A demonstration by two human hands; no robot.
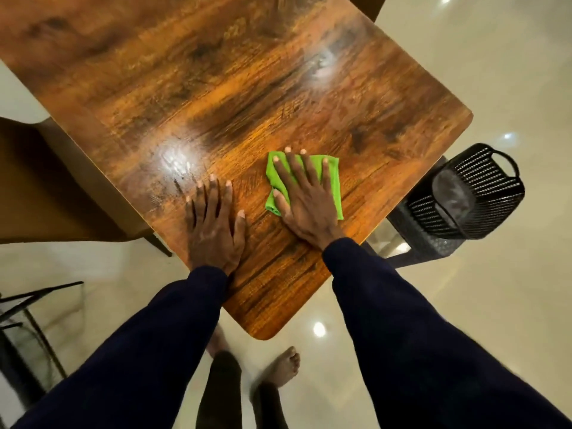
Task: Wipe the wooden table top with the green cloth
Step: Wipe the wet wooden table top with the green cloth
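Glossy cream floor tiles (479,305) surround a brown wood-grain tabletop (278,88), seen from above near one rounded corner. The right hand (305,198) lies flat on it, fingers straight and spread, and presses a small folded bright-green cloth (335,187) against the wood close to the right edge. Just beside it, apart from the cloth, the left hand (213,224) rests palm-down with straight fingers, holding nothing, seemingly as a brace.

The wiping stroke looks to be under way at the near corner, with most of the top beyond the hands left to cover. The next move probably calls for steady downward pressure while sliding the cloth away across the grain, keeping it bunched under the palm.

Off the right edge, a black perforated plastic basket (483,193) sits on a black stool (411,239). Something greyish shows inside it, too blurred to identify. A tan chair (46,181) stands at the left.
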